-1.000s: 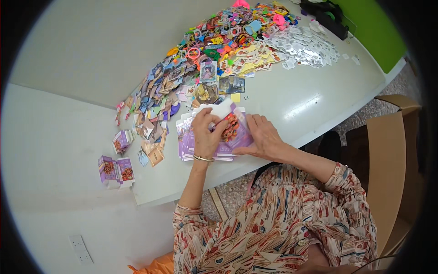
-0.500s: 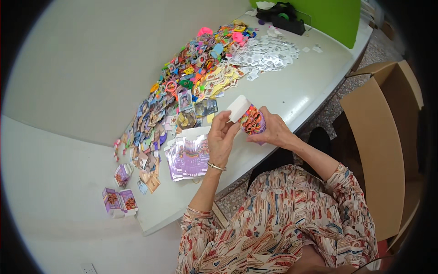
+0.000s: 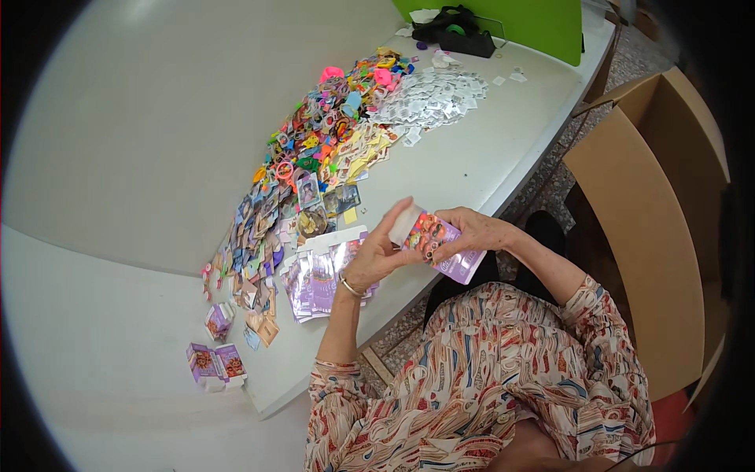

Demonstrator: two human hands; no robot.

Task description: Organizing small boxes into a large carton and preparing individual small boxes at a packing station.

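Between my two hands, over the table's near edge, is a small purple carton with colourful printed figures and a white end flap. My right hand grips its side, thumb across the printed face. At the white flap end, my left hand has its thumb on the carton and its fingers against the flap. Under and beside my left wrist lies a stack of flat purple cartons. Just beyond are picture cards.
A long heap of small colourful toys runs along the wall. Beside it lie yellowish paper pieces and a pile of small white packets. Purple boxes sit at the left corner. A black tape dispenser stands far back; an open cardboard box is at right.
The carton has turned, its purple face now showing more and its far end pointing down right. My left hand has shifted onto the flap end. The whole view has shifted slightly.
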